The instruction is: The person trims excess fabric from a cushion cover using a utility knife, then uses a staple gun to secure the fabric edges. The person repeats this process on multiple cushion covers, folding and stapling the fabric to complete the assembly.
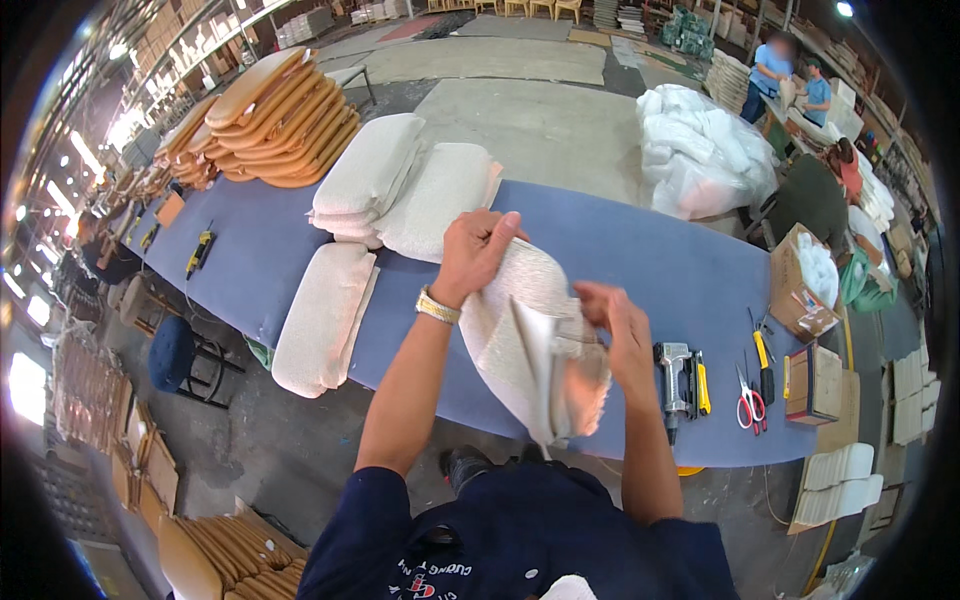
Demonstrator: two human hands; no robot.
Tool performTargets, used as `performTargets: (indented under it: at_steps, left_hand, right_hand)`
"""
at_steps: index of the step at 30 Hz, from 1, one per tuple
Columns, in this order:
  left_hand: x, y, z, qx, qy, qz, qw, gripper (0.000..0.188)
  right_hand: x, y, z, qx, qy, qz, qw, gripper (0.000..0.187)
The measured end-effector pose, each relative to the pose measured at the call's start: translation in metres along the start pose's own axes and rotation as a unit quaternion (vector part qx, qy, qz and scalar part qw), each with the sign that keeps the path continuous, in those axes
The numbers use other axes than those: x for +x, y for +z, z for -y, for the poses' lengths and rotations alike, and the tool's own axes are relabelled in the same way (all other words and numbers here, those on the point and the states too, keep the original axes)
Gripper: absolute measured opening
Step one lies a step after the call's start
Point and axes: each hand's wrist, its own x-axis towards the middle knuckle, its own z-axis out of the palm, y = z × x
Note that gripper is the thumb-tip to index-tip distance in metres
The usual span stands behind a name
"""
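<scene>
An off-white textured fabric cushion cover [515, 345] hangs at the front edge of the blue table in front of me, its lower part folded open and showing a paler inner side. My left hand [478, 255] is closed on its upper left end, thumb on top. By the cover's right edge is my right hand [618, 325], its fingers bent and blurred; whether they grip the fabric cannot be told. Beyond my left hand lie a stack of similar off-white pieces [370, 170] and another pile [440, 200]. A third pile [322, 320] sits at the table's near edge.
On the blue table [640, 235] to my right lie a staple gun [677, 380], a yellow cutter [703, 388], red-handled scissors [750, 405] and pliers [762, 345]. Cardboard boxes [812, 385] stand at the right end. Tan padded panels [280, 120] are stacked far left. Two people work far right.
</scene>
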Motion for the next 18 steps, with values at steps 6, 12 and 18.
performTargets:
  at_steps: [6, 12, 18]
  left_hand:
    - [0.047, 0.019, 0.052, -0.072, -0.094, 0.063, 0.991, 0.065]
    - [0.064, 0.030, 0.089, -0.116, -0.167, 0.026, 0.979, 0.062]
    - [0.071, 0.030, 0.085, -0.122, -0.148, 0.034, 0.981, 0.064]
  right_hand:
    - [-0.077, -0.158, -0.143, -0.108, 0.225, -0.127, 0.960, 0.030]
    - [-0.157, -0.241, -0.272, -0.102, 0.378, -0.206, 0.897, 0.036]
    - [-0.135, -0.284, -0.283, -0.200, 0.295, -0.202, 0.912, 0.041]
